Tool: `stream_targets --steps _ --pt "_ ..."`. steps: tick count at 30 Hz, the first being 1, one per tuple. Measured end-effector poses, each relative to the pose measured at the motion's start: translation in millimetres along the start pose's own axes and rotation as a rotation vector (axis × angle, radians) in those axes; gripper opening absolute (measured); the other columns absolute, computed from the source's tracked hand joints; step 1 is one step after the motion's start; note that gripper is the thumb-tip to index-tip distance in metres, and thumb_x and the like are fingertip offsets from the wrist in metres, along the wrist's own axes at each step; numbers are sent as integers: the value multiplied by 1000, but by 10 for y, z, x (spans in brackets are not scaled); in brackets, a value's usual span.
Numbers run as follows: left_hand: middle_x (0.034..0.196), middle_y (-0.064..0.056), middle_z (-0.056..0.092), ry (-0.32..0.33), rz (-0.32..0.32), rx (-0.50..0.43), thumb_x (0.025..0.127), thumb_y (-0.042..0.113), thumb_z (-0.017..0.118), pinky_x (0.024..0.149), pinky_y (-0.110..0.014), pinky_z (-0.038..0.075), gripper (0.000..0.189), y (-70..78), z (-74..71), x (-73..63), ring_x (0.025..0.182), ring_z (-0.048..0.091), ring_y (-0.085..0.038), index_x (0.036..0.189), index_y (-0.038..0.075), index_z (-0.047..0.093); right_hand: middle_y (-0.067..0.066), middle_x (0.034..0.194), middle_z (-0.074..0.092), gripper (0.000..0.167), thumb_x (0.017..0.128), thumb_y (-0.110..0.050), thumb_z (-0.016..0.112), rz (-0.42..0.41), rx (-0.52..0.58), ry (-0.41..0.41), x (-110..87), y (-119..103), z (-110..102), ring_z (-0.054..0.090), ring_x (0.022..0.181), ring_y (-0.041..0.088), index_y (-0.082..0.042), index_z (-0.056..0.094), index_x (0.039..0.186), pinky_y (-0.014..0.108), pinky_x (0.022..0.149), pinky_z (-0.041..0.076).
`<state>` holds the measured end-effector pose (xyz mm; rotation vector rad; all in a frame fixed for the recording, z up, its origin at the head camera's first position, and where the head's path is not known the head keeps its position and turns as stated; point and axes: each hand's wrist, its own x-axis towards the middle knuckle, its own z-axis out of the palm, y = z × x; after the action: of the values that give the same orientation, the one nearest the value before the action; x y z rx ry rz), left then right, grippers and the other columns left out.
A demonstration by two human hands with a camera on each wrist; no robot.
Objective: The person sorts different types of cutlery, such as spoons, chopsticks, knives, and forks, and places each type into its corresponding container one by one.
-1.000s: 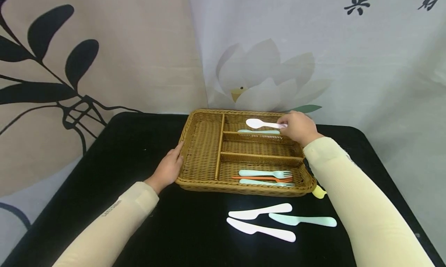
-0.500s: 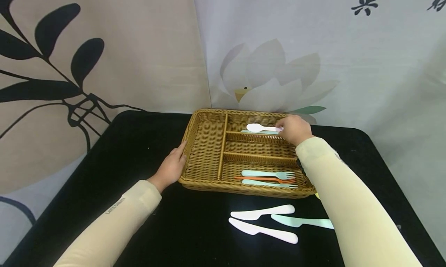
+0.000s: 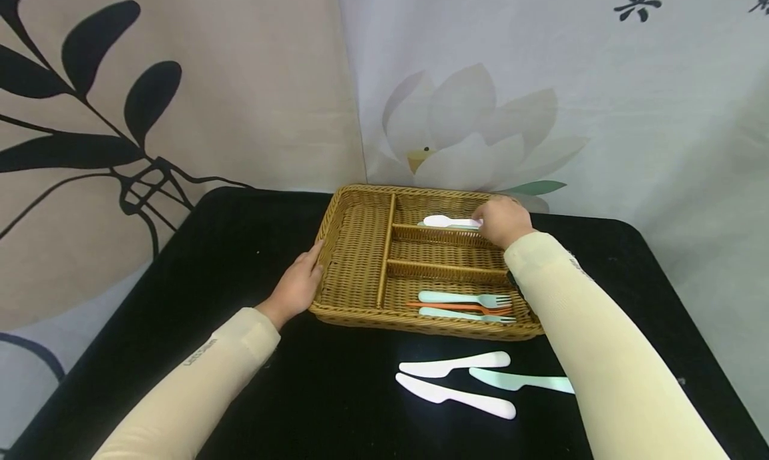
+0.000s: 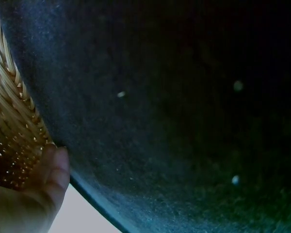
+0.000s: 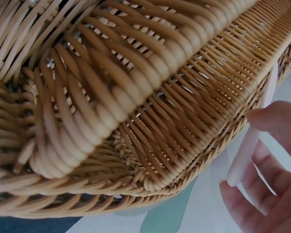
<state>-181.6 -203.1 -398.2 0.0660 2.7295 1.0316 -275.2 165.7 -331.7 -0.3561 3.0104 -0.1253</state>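
We're seeing long cream sleeves (image 3: 601,340) with wide cuffs (image 3: 255,331); tiny dark lettering (image 3: 200,352) is running along the left one, and some's peeking out on the right too. Left hand (image 3: 296,286) and right hand (image 3: 504,221) are going bare.

At 8 o'clock in the head view, a short line of dark lettering (image 3: 200,352) is running along the left sleeve (image 3: 192,386), too small for sure reading. At 3 o'clock, print (image 3: 578,266) on the right sleeve (image 3: 601,333) is blurring past reading. At 2 o'clock, two dark character-like marks (image 3: 641,3) are showing on the pale wall cloth (image 3: 673,86), the outer one running off the edge.
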Motion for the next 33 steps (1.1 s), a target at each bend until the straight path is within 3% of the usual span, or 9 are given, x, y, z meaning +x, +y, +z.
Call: stream_targets --steps 12,25,33 --pt "148 -21 32 -6 -3 17 106 23 27 105 -54 37 56 35 -24 -5 121 46 -35 157 15 6 18 122 64 30 95 -5 54 -38 24 -69 44 21 -8 58 111 37 -8 68 122 53 91 48" --pt "148 -22 33 18 13 14 105 21 30 109 -54 32 56 22 -8 1 127 43 -36 157 13 9 16 123 64 32 95 2 54 -58 37 -87 92 44 31 58 113 35 -8 68 122 49 91 50" --pt "146 -24 35 25 28 22 105 20 29 108 -54 33 55 -1 0 3 124 44 -36 156 11 9 18 124 63 30 94 -3 58 -4 166 -76 103 73 97 59 112 36 -6 66 123 51 91 49"
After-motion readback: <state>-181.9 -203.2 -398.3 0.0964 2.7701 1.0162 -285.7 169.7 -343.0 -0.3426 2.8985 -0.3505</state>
